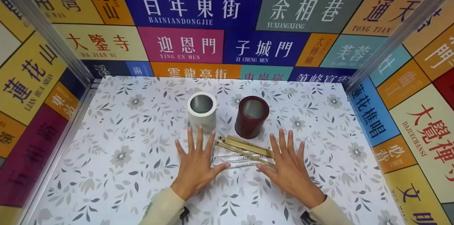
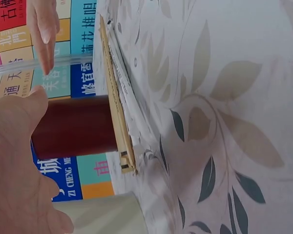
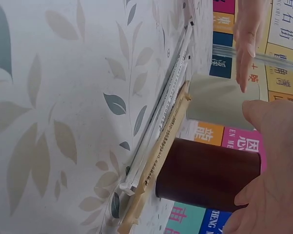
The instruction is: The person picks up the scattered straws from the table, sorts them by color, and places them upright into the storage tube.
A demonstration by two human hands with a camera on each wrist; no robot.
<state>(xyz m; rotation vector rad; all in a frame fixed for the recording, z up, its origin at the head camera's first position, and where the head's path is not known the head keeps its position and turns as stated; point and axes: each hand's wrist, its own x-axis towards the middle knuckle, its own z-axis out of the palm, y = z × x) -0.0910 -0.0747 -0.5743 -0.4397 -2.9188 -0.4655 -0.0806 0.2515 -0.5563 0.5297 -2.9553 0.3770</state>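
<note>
My left hand (image 1: 195,164) is spread with straight fingers, holding nothing, just in front of a white cylindrical cup (image 1: 203,118). The right hand (image 1: 291,169) is spread the same way, in front and to the right of a dark red cup (image 1: 250,125). Between the hands lies a small pile of slim wrapped sticks: gold-coloured ones (image 1: 244,147) on top, white ones (image 1: 232,161) with small print beneath. Fingers of the right hand overlap the gold sticks' ends in the head view; the wrist views show both hands raised above the tabletop. Both cups stand upright, their visible insides grey.
The table has a white cloth (image 1: 149,140) with grey leaves and flowers. Colourful panels with Chinese place names (image 1: 191,8) rise behind it and on both sides. Clear upright strips (image 1: 386,29) mark the back corners.
</note>
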